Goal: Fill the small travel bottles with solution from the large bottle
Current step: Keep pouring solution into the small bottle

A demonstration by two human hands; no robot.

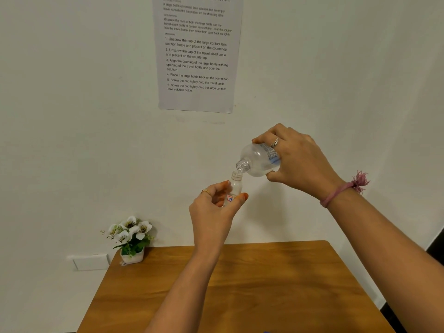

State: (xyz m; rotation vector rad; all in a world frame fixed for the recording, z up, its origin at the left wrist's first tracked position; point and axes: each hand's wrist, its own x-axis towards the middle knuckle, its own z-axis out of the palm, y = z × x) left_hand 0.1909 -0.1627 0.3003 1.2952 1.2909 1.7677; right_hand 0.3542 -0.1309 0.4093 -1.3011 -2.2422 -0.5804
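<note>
My right hand [298, 159] grips the large clear bottle [257, 162], tipped down to the left with its open neck just above the mouth of the small travel bottle [235, 186]. The small bottle is clear with a red and blue label, uncapped and held upright between the thumb and fingers of my left hand [213, 212]. Both bottles are raised well above the wooden table [240, 284], in front of the white wall. I cannot tell whether liquid is flowing. No caps are in view.
A small pot of white artificial flowers [131, 239] stands at the table's back left corner. An instruction sheet [197, 51] hangs on the wall above. A white wall socket plate [90, 261] sits left of the table. The table's right edge borders a dark floor.
</note>
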